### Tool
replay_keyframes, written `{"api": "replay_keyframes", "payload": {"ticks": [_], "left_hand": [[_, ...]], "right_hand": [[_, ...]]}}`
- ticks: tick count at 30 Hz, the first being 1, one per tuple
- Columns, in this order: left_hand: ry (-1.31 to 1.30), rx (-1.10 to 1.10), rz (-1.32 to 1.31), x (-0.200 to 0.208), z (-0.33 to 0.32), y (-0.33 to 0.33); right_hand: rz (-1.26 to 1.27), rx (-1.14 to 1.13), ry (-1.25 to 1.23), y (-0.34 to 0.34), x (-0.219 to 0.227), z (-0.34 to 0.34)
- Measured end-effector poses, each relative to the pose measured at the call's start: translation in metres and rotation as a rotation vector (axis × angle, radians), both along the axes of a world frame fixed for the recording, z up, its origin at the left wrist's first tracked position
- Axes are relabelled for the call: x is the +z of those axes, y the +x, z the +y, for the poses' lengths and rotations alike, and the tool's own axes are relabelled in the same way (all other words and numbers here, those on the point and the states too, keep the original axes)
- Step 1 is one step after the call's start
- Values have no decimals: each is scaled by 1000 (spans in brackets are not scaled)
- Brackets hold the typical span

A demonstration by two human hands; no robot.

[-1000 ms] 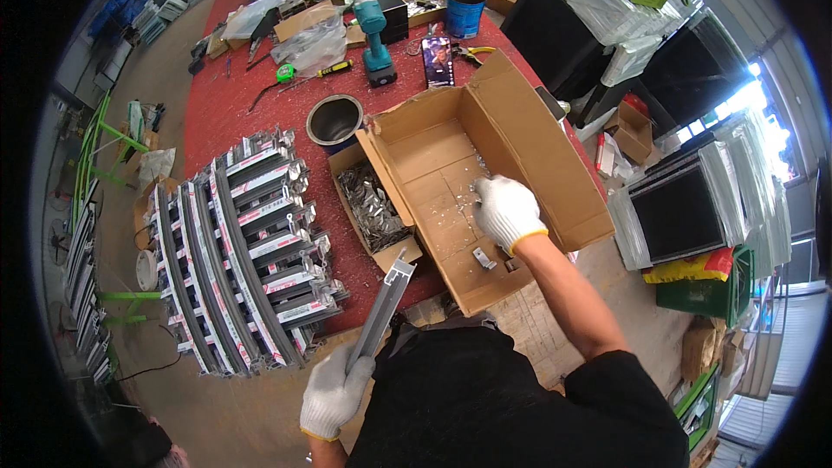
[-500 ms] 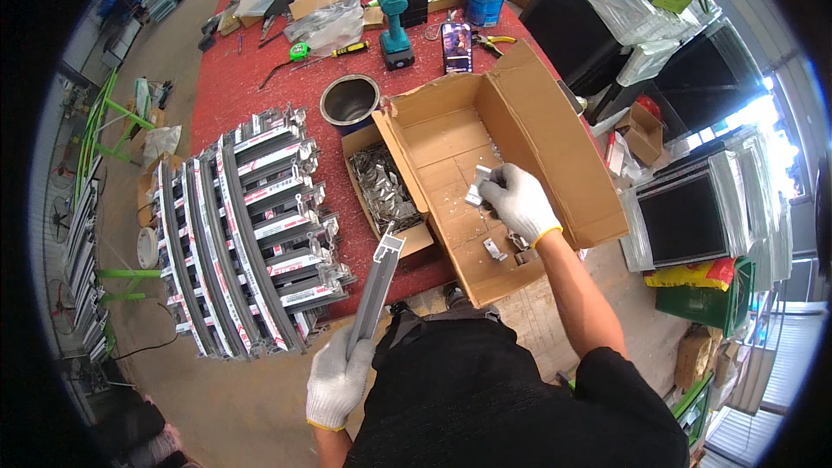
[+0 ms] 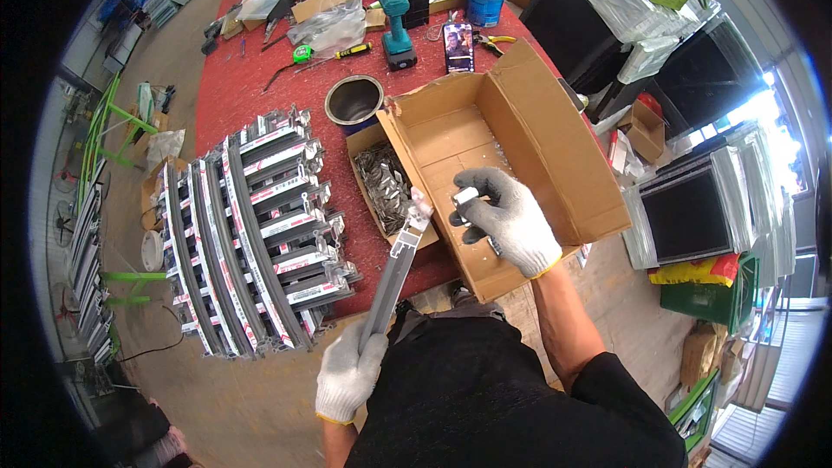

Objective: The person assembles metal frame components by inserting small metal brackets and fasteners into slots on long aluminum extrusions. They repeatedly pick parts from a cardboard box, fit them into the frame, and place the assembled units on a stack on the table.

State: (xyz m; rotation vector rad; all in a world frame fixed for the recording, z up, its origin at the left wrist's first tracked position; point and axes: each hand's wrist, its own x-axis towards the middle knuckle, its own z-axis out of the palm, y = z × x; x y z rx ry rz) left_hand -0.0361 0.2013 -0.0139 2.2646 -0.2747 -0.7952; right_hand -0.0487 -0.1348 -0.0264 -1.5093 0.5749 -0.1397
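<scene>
My left hand [image 3: 351,371], in a white knit glove, is closed around a grey metal profile [image 3: 388,284] that slants up to the right. A blurred pale piece [image 3: 419,204] shows at the profile's upper end; whether it is joined there I cannot tell. Over a large open cardboard box [image 3: 555,152], my right hand [image 3: 511,224], gloved in white and grey, pinches a small silvery metal block [image 3: 465,196]. Part of another metal piece shows below those fingers. A smaller cardboard box [image 3: 360,140] of loose metal clips [image 3: 381,180] stands against the large box's left side.
Crossed layers of profiles [image 3: 251,243] are stacked at the left of the red table [image 3: 282,91]. Beyond the boxes are a dark pot [image 3: 354,102], a teal cordless drill [image 3: 395,22], a phone [image 3: 458,47], pliers [image 3: 495,42], a tape measure [image 3: 302,53] and a blue bucket [image 3: 486,0].
My right hand has lifted and moved left with the metal block, its fingers now more spread. The profile in my left hand has shifted slightly right, and the pale piece has appeared at its end.
</scene>
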Motion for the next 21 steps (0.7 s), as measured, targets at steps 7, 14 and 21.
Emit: {"api": "replay_keyframes", "payload": {"ticks": [7, 14, 21], "left_hand": [[12, -18, -5, -7, 6, -1], [38, -27, 17, -4, 7, -4], [22, -40, -13, -1, 4, -4]], "right_hand": [[-27, -99, -386, -4, 8, 0], [-138, -110, -670, -2, 20, 28], [-162, -88, -792, 10, 15, 55]]}}
